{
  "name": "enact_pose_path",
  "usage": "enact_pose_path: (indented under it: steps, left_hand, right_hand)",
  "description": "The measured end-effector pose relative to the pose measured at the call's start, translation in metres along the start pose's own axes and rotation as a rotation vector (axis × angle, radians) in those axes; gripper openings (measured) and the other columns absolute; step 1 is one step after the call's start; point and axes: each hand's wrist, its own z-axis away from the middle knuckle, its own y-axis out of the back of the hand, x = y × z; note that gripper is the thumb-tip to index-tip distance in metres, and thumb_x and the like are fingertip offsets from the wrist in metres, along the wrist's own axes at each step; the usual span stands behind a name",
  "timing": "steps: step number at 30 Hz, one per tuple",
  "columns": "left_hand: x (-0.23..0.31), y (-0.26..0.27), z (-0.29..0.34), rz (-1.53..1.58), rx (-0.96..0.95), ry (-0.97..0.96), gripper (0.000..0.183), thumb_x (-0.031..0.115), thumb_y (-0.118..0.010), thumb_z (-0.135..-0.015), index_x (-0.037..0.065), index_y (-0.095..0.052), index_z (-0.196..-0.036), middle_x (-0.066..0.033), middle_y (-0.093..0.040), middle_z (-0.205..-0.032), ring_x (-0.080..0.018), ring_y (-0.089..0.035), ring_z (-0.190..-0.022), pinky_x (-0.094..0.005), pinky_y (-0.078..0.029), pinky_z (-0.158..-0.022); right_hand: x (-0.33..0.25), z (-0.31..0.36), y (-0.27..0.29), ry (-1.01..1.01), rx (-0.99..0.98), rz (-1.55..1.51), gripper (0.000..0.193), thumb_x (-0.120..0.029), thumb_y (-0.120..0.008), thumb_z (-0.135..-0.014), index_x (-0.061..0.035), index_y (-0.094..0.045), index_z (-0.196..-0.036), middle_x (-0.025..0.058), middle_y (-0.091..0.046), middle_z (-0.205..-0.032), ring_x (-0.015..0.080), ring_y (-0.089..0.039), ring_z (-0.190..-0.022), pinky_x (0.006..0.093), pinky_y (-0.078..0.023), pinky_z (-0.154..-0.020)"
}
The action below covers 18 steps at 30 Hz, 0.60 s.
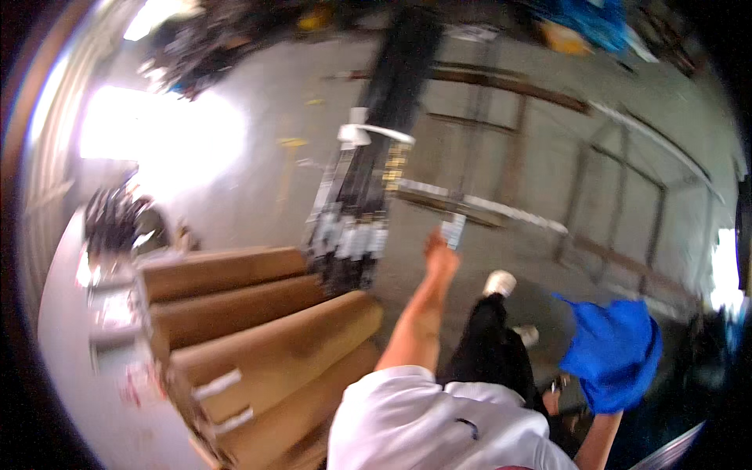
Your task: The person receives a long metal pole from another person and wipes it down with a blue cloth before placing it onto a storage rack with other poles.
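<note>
Two hands show in this blurred, tilted view from the head camera. The left hand (441, 254) is stretched far out at the end of a bare forearm and closes on the near end of a small pale card (453, 230), which sticks up beyond the fingers. The blur hides how the fingers lie on it. The card sits near the middle of the scene, just right of the lower end of a long black rack (368, 172) that runs from the far middle down toward the hand. Pale tags line the rack's near end, and a white band crosses it higher up.

The right hand (552, 399) is low at the right, at the end of a raised forearm. It meets the lower edge of a blue cloth (615, 352), which bunches above it. Whether the fingers are clenched on the cloth cannot be told, since most of the hand is hidden.

Between the arms lie a white shirt (423, 427), black trousers (489, 348) and a white shoe (499, 282) on the grey concrete floor (258, 180).

Several brown cardboard rolls (266, 337) lie stacked at the near left, with white tape on their ends. Left of them a pale table (66, 352) carries small, blurred items. A metal frame (619, 180) of rusty bars lies on the floor at the far right. Bright glare washes out the far left floor.
</note>
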Motion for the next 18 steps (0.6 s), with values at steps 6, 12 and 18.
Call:
enact_pose_path:
  steps: [6, 12, 18]
  left_hand:
    - [0.014, 0.053, 0.051, 0.171, 0.210, -0.078, 0.050, 0.012, -0.063, -0.067, 0.005, -0.042, -0.112, -0.0152, -0.045, -0.113, -0.0336, -0.043, -0.108, -0.0436, -0.037, -0.088]
    - [0.002, 0.070, 0.120, 0.105, 0.069, -0.111, 0.044, 0.014, -0.065, -0.068, 0.006, -0.048, -0.107, -0.0144, -0.044, -0.113, -0.0333, -0.041, -0.110, -0.0438, -0.038, -0.088]
    - [0.075, 0.079, 0.135, 0.488, -0.179, -0.284, 0.012, 0.017, -0.060, -0.075, 0.010, -0.061, -0.085, -0.0088, -0.057, -0.099, -0.0266, -0.053, -0.095, -0.0360, -0.043, -0.075]
  right_hand:
    - [0.006, -0.017, -0.027, -0.128, -0.142, -0.411, 0.048, -0.042, -0.041, -0.088, -0.0067, -0.045, -0.121, 0.0136, -0.051, -0.118, 0.0319, -0.049, -0.106, 0.0415, -0.042, -0.087]
    - [-0.030, -0.012, 0.019, -0.052, -0.201, -0.545, 0.049, -0.044, -0.039, -0.088, -0.0066, -0.046, -0.119, 0.0146, -0.052, -0.116, 0.0325, -0.051, -0.103, 0.0411, -0.043, -0.085]
    - [-0.023, 0.038, 0.048, -0.090, -0.261, -0.750, 0.050, -0.047, -0.037, -0.088, -0.0066, -0.046, -0.117, 0.0155, -0.053, -0.113, 0.0331, -0.052, -0.101, 0.0408, -0.045, -0.082]
